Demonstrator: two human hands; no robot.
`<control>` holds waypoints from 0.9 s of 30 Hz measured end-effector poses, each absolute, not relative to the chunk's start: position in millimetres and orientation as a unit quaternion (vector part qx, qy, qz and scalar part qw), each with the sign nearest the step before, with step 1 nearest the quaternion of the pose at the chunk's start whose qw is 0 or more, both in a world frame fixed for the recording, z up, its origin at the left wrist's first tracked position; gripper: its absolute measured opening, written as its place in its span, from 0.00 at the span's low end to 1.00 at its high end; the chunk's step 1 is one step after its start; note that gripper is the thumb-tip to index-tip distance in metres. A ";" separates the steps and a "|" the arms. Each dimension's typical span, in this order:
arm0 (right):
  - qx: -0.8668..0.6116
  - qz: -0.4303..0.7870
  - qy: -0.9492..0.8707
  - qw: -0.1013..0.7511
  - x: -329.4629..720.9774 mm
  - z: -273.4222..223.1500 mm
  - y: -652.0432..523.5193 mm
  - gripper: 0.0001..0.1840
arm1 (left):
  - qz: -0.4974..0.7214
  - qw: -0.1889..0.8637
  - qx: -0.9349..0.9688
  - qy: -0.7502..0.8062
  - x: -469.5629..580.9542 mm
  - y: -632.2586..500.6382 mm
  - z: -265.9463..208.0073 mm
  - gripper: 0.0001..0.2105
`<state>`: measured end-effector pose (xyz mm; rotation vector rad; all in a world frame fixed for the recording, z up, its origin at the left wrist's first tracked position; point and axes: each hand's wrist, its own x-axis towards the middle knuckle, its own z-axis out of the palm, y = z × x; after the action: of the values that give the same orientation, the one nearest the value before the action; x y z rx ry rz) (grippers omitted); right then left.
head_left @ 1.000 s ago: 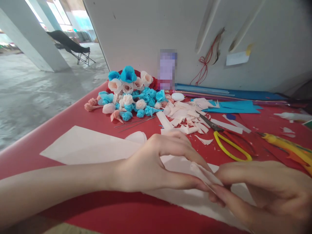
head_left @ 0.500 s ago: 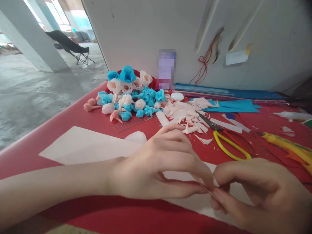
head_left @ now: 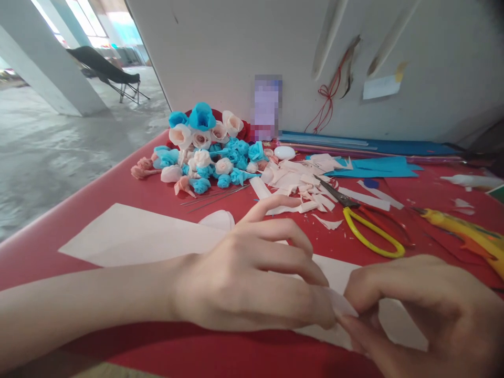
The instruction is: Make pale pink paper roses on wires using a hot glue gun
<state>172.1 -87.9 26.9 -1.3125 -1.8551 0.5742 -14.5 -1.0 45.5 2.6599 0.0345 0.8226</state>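
Between my two hands is a small pale pink paper petal (head_left: 342,303), mostly covered by fingers. My left hand (head_left: 252,273) pinches its left edge, index finger raised and the other fingers curled. My right hand (head_left: 429,310) grips the other edge between thumb and index finger. Beneath both hands lies a large sheet of pale paper (head_left: 334,268) on the red table (head_left: 189,346). Another pale sheet (head_left: 137,236) extends to the left of my wrist, with a rounded cut paper piece (head_left: 218,219) beside it.
Blue, white and pink paper flowers (head_left: 212,157) are heaped at the back left. Pale paper scraps (head_left: 295,178) lie right of them, near scissors (head_left: 368,231) with yellow and red handles. A yellow glue gun (head_left: 460,231) rests at the right, below blue paper strips (head_left: 374,167).
My left hand has rolled over slightly and its fingers have spread, the index finger lifting. More of the petal now shows between the hands. The camera view has shifted a little.
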 end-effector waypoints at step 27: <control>-0.425 0.163 -0.831 0.320 187.9 35.0 -86.8 0.07 | 0.312 0.095 0.945 0.023 -13.9 -4.0 47.3 0.02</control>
<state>187.9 -86.8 35.0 -1.1167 -2.1842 0.4287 -13.9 -4.0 47.3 2.8019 0.0692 0.9260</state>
